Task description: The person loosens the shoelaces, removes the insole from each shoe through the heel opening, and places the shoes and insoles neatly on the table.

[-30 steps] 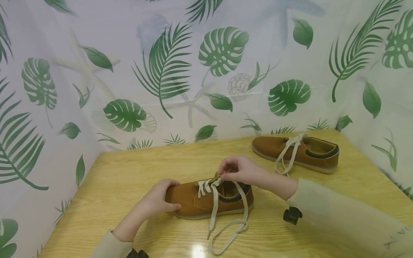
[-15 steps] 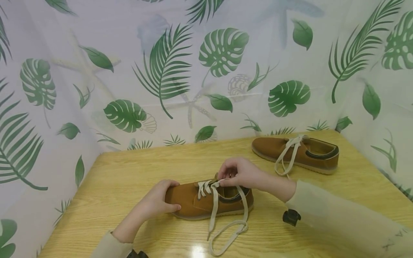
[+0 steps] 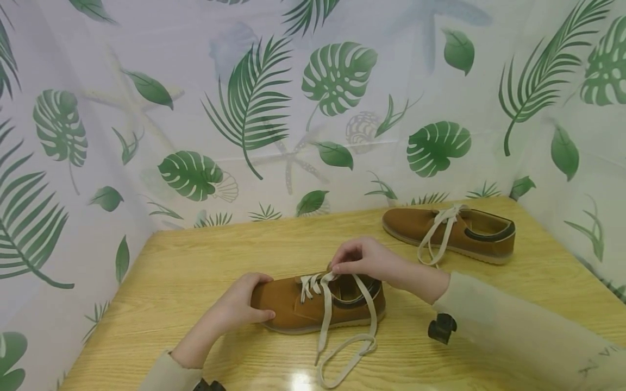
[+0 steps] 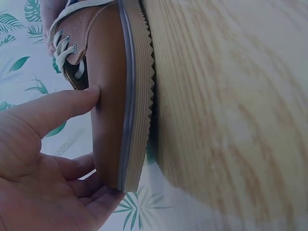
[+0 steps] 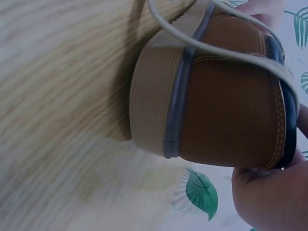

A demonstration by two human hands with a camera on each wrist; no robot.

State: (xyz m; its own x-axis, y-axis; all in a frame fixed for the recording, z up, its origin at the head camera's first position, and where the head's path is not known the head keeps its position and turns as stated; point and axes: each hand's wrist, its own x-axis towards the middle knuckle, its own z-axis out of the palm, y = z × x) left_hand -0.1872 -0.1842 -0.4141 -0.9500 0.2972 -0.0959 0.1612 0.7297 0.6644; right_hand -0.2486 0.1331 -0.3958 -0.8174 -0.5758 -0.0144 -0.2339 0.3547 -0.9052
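A brown lace-up shoe (image 3: pixel 283 304) lies sole-down on the table in the head view, its toe to the left. My left hand (image 3: pixel 239 304) grips the toe, thumb on the near side and fingers round the far side; the left wrist view shows the thumb (image 4: pixel 86 98) pressed on the upper. Over the shoe's opening, my right hand (image 3: pixel 369 263) pinches the cream shoelace (image 3: pixel 326 309) by the tongue, thumb against fingers. Loose lace ends trail over the near side onto the wood. From the right wrist, the heel (image 5: pixel 231 110) shows with a lace strand across it.
A second brown shoe (image 3: pixel 415 222), its lace tied in a bow, stands at the back right of the wooden table (image 3: pixel 205 255). Leaf-printed cloth (image 3: pixel 274 201) hangs behind and along both sides. Dark wrist cameras sit under both sleeves.
My right hand dipped slightly toward the shoe's opening half a second ago and has since risen a little, keeping by the tongue. My left hand and both shoes hold their places.
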